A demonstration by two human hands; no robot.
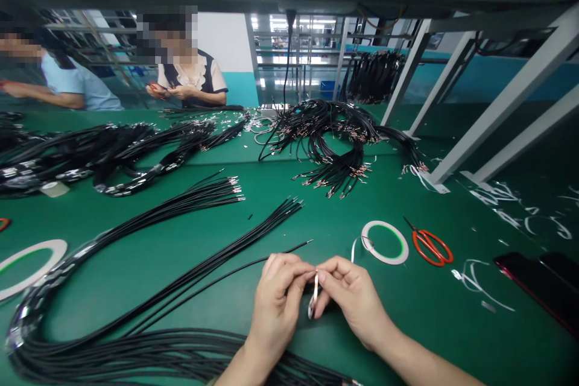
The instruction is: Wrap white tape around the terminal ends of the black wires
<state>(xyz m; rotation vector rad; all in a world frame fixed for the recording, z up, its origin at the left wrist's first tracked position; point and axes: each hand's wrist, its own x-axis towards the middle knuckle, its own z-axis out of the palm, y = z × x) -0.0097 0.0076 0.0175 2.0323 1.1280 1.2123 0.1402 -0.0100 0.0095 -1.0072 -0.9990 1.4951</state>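
My left hand (281,297) and my right hand (355,297) meet fingertip to fingertip above the green table, both closed in a pinch. A narrow whitish tape strip (315,289) hangs curled from between them, its upper end hidden by the fingertips. Behind my left hand runs a single black cable (235,265), its bare metal tip showing past the knuckles. To the left lies a bunch of black cables (235,226) with stripped ends. Beyond my right hand is a white tape roll (367,241) with a green inner edge; a loose white end reaches from it toward that hand.
Orange-handled scissors (432,247) lie right of the roll, near white tape scraps (477,283). A second tape roll (58,248) is at far left. Bundled cables (335,117) heap at the back. Grey metal struts (502,99) slant down on the right. Two people sit opposite.
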